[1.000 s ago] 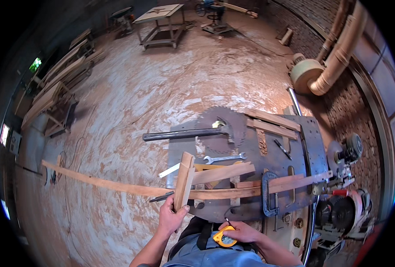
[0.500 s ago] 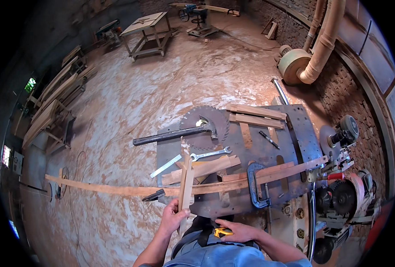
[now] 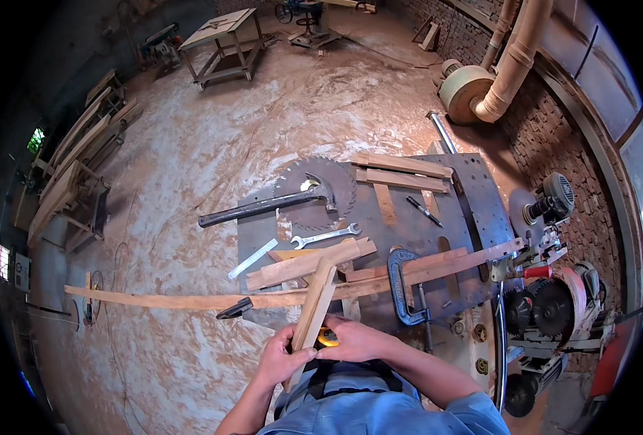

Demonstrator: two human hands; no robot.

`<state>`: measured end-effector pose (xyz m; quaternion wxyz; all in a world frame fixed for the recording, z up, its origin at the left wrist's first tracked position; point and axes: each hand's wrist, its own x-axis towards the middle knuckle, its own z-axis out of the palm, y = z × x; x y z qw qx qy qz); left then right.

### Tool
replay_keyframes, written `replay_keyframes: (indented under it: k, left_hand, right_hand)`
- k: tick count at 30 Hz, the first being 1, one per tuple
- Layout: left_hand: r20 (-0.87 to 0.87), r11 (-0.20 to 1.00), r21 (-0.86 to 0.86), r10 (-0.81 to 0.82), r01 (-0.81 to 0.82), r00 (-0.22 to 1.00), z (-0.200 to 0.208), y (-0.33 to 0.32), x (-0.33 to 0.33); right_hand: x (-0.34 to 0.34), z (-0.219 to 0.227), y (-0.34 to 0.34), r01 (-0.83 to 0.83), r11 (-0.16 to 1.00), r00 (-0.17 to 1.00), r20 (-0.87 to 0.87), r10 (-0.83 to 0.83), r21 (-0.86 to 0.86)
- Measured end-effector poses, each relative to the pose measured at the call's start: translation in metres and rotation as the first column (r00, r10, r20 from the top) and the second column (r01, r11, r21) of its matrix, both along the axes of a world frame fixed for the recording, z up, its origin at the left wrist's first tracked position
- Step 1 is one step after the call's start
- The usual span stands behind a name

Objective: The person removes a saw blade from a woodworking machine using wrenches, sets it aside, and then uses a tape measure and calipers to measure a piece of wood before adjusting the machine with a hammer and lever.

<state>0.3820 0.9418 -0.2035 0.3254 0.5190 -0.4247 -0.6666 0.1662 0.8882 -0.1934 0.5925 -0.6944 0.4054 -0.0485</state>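
The left hand [image 3: 279,355] was closed around the lower part of a wooden batten [image 3: 314,308], its thumb across the front; the right hand [image 3: 357,339] was curled around a yellow tape measure [image 3: 327,337], mostly hidden, so how tightly it gripped could not be told. The step in hand looked like setting the tape against the wood; the next move seemed to call for a steady left grip and a free tape end. The batten was pale brown and straight-edged, with a lengthwise step or seam, and slanted from the waist toward the metal table top [image 3: 408,235]. Beyond its upper end lay a long wooden strip [image 3: 155,296] under a blue C-clamp [image 3: 395,286], then an open-ended wrench [image 3: 328,235], and a claw hammer [image 3: 263,206] across a circular saw blade [image 3: 341,185]
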Motion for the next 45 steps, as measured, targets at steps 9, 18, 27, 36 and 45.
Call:
replay_keyframes:
  k: [9, 18, 27, 36, 45]
  left_hand:
    - [-0.02, 0.977, 0.05, 0.207, -0.206, 0.978, 0.025, 0.0, 0.038]
    - [0.544, 0.952, -0.201, 0.305, -0.232, 0.781, 0.032, 0.005, 0.039]
    - [0.85, 0.932, -0.357, 0.3, 0.055, 0.433, 0.037, -0.001, 0.031]
    - [0.852, 0.94, -0.309, 0.206, 0.144, 0.481, 0.044, 0.0, 0.02]
    - [0.86, 0.941, -0.296, 0.189, 0.163, 0.473, 0.043, 0.001, 0.024]
  right_hand:
    - [-0.037, -0.032, 0.003, -0.153, 0.968, 0.981, -0.09, 0.173, 0.197]
    - [-0.068, -0.063, 0.034, 0.231, 0.922, 0.961, 0.075, -0.266, 0.311]
    - [-0.047, 0.046, -0.034, 0.463, 0.862, 0.886, 0.088, -0.455, -0.207]
    - [-0.013, 0.033, -0.064, 0.372, 0.917, 0.928, 0.051, -0.369, -0.146]
    - [-0.007, 0.03, -0.067, 0.353, 0.927, 0.935, 0.011, -0.355, -0.13]
